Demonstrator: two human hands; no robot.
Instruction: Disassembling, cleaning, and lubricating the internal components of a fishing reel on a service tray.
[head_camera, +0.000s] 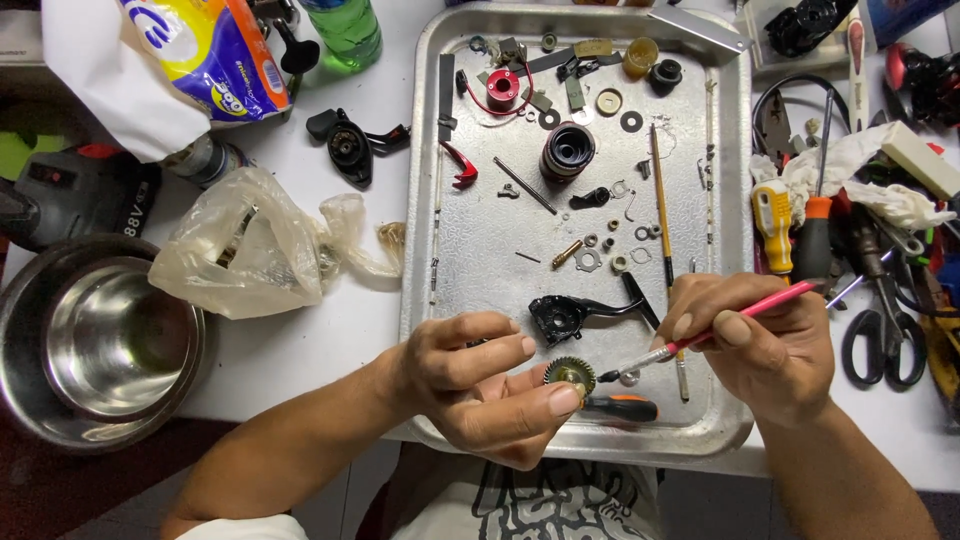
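Two hands: both over near edge of metal tray (735, 250), close together, not touching.
Left hand: left hand (480, 385) closed on small brass gear (570, 373), thumb and fingers pinching it, toothed rim facing up.
Right hand: right hand (755, 345) clamped on pink-handled brush (700, 338), pen grip, handle pointing up-right past the fingers.
Brush tip: dark bristle end just beside the gear, right of it; contact cannot tell.
Gear location: above tray's near edge, between the two hands, held off the tray surface.
Under hands: orange-and-black screwdriver handle (620, 408) lying on tray just below the gear.
Tray near part: black reel frame piece (565, 315) with a long arm, just above the left hand's fingers.
Tray middle: small washers, screws, springs scattered; brass screw (566, 254); thin wooden-handled brush (661, 200) lying lengthwise.
Tray far part: dark spool (568, 150), red spool (502, 88) with red wire, red hook-shaped piece (460, 165), assorted washers and plates.
Left of tray: crumpled clear plastic bag (250, 245), black side cover (350, 148), steel bowl (90, 340) at table edge, green bottle (345, 30), wrapped tissue pack (190, 55).
Right of tray: tool pile, yellow-handled screwdriver (772, 225), orange-handled screwdriver (816, 235), scissors (885, 340), white rag (850, 175).
Surface: white table (300, 340).
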